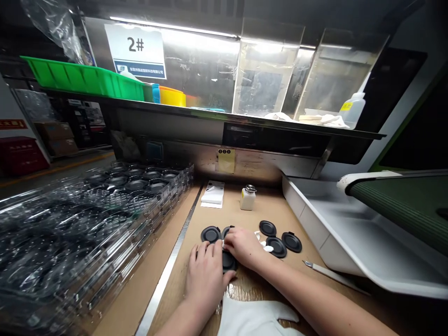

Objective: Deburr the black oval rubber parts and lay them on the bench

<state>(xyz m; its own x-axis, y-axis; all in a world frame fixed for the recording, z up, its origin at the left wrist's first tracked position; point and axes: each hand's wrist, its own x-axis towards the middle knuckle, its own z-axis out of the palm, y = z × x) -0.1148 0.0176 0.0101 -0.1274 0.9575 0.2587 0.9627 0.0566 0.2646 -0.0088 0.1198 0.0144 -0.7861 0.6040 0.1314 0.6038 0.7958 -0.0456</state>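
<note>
My left hand point(206, 275) holds a round black plastic lid point(229, 262) down on the cardboard-covered bench, fingers along its left side and thumb at its near edge. My right hand point(243, 245) is bent over the same lid's far edge, fingertips pinched on a bit of white cloth. More of that white cloth point(268, 248) pokes out to the right of the hand. Another black lid point(210, 234) lies just beyond my left fingers, and one more is partly covered by my right hand. To the right lie several black lids point(276, 247).
Clear plastic trays point(105, 261) holding black lids are stacked at left. A white bin point(332, 247) and a green conveyor belt point(402, 200) stand right. A craft knife point(329, 274), pump bottle point(248, 199), paper pad point(213, 193) and white glove point(252, 317) lie around.
</note>
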